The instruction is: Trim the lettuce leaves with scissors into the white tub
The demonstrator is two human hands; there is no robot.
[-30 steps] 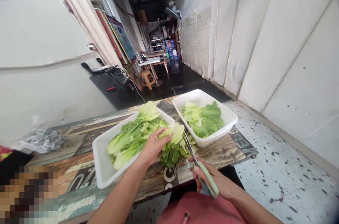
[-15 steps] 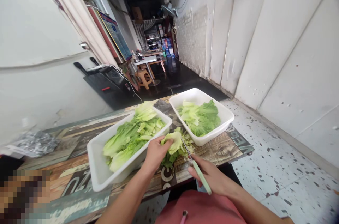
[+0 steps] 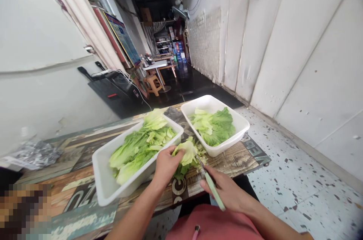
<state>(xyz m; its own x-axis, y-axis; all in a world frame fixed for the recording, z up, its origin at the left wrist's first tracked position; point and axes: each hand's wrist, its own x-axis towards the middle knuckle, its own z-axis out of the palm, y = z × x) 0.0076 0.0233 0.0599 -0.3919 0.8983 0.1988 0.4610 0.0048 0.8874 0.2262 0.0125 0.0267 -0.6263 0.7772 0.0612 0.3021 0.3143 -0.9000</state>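
Observation:
My left hand (image 3: 166,165) pinches a bunch of lettuce leaves (image 3: 185,153) over the table, between two white tubs. In my right hand (image 3: 227,191) are green-handled scissors (image 3: 210,185), their blades pointing up into the held leaves. Cut lettuce pieces (image 3: 181,171) lie on the table beneath. The long white tub (image 3: 104,183) on the left is full of whole lettuce leaves (image 3: 138,146). A smaller white tub (image 3: 227,144) at the right holds cut lettuce (image 3: 214,126).
The wooden table (image 3: 79,183) has printed lettering and ends near my lap. Crumpled foil (image 3: 34,155) lies at its left. A black appliance (image 3: 113,90) stands behind. A speckled floor (image 3: 297,187) runs along the white wall at the right; a stool (image 3: 154,83) stands in the corridor.
The scissors' blades, apart a second ago, have come together at the leaves. Both hands and the bunch have sunk slightly toward the table.

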